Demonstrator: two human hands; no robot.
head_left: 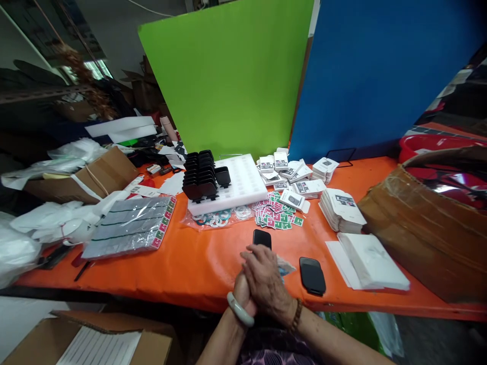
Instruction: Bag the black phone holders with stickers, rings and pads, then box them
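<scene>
My right hand (pixel 266 279), with a brown bead bracelet (pixel 296 315) at its wrist, lies across my left hand (pixel 242 288) and its fingers wrap over it. A pale bangle (pixel 240 310) circles my left wrist. Most of the left fingers are hidden under the right hand. Just beyond the hands lies a dark, phone-like device (pixel 262 237), partly covered by my fingers. A small blue and white piece of wrapping (pixel 285 265) shows beside the right hand. Another flat black rounded device (pixel 312 275) rests further right on the orange table cover (pixel 205 274).
Black holders (pixel 201 175) stand in a white foam tray (pixel 243 185). Nearby lie red and green stickers (pixel 276 213), small white boxes (pixel 294 172), stacked white boxes (pixel 341 210) and a bagged grey pack (pixel 129 225). Cardboard boxes (pixel 426 228) flank the table; green (pixel 232 76) and blue (pixel 373 76) boards stand behind.
</scene>
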